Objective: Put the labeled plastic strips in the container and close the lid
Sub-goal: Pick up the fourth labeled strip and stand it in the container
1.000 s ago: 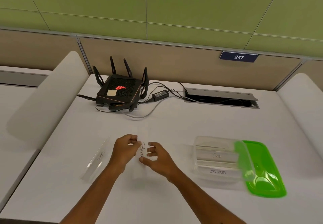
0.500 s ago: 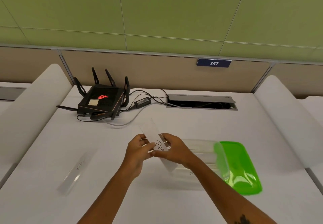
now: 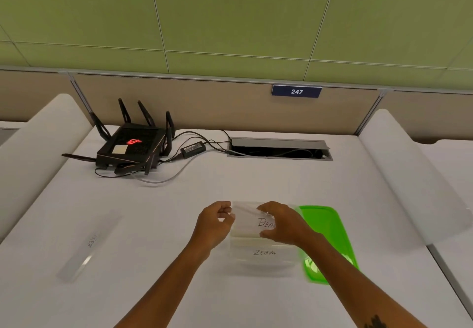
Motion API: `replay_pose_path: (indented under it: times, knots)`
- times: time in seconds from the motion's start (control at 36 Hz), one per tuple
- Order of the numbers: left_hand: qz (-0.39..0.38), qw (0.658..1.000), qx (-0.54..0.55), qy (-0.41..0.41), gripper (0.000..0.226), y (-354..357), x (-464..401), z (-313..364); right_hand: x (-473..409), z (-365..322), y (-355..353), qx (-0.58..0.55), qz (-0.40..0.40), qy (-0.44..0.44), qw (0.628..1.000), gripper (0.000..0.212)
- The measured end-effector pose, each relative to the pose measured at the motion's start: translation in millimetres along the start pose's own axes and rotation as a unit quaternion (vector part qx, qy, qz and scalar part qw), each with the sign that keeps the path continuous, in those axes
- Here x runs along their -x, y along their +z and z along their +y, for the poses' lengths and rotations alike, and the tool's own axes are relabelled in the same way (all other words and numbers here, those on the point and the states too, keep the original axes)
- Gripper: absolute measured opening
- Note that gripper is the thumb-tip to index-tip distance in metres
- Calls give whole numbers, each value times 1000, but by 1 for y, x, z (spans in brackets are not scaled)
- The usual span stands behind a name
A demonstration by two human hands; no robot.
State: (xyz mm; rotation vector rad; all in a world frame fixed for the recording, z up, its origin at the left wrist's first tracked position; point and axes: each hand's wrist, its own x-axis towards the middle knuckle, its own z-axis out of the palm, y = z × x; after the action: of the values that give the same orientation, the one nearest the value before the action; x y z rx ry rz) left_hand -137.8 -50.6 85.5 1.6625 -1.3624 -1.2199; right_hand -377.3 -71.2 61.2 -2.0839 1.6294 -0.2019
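Note:
A clear plastic strip marked "BEAR" (image 3: 249, 221) is held level over the open clear container (image 3: 263, 263). My left hand (image 3: 215, 222) pinches its left end and my right hand (image 3: 281, 222) grips its right end. Inside the container lies a strip marked "ZEBRA" (image 3: 264, 252). The green lid (image 3: 325, 235) lies flat on the table, touching the container's right side. Another labeled strip (image 3: 88, 244) lies alone on the table far to the left.
A black router (image 3: 133, 147) with antennas and its cables and power brick (image 3: 193, 148) sit at the back left. A cable hatch (image 3: 279, 148) is set in the white table (image 3: 153, 225) at the back. White dividers flank both sides.
Both hands have carried the "BEAR" strip to the right, turned it from upright to level, and brought it over the container. The camera view has shifted right.

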Motion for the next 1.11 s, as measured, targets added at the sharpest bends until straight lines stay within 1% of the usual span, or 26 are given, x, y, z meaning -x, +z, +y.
replay_pose_path:
  times: [0.25, 0.39, 0.5, 0.53, 0.61, 0.69, 0.75, 0.81, 0.89, 0.92, 1.0, 1.08, 1.11]
  knots:
    - [-28, 990, -137, -19, 43, 41, 6, -11, 10, 29, 22, 35, -40, -5, 999, 69]
    - [-40, 981, -189, -36, 47, 54, 8, -15, 9, 37, 30, 50, -61, -13, 997, 69]
    - [-29, 973, -223, -52, 42, 62, 9, -17, 6, 40, 37, 65, -77, -23, 995, 72]
    - [-30, 970, -233, -55, 37, 64, 10, -17, 5, 40, 39, 70, -79, -25, 994, 73]
    - [-38, 960, -269, -61, 12, 67, 10, -15, 4, 40, 43, 88, -82, -35, 992, 71]
    - [-49, 953, -290, -77, 10, 70, 9, -14, 3, 39, 46, 104, -79, -45, 990, 63]
    - [-58, 947, -304, -85, 4, 72, 10, -12, 2, 38, 48, 112, -81, -49, 989, 62]
    - [-64, 944, -312, -92, 7, 74, 9, -10, 0, 38, 49, 117, -88, -49, 988, 61]
    - [-71, 942, -313, -98, 27, 77, 6, -12, -1, 38, 50, 119, -96, -50, 987, 60]
    - [-74, 942, -313, -100, 27, 77, 6, -12, -2, 38, 51, 120, -98, -51, 987, 59]
    - [-81, 940, -316, -101, 16, 76, 4, -10, -2, 37, 51, 121, -102, -52, 986, 58]
    - [-85, 941, -311, -100, 18, 75, 3, -8, -2, 36, 51, 128, -103, -54, 985, 57]
    - [-86, 939, -315, -104, 12, 75, 3, -7, -3, 36, 51, 130, -104, -54, 985, 57]
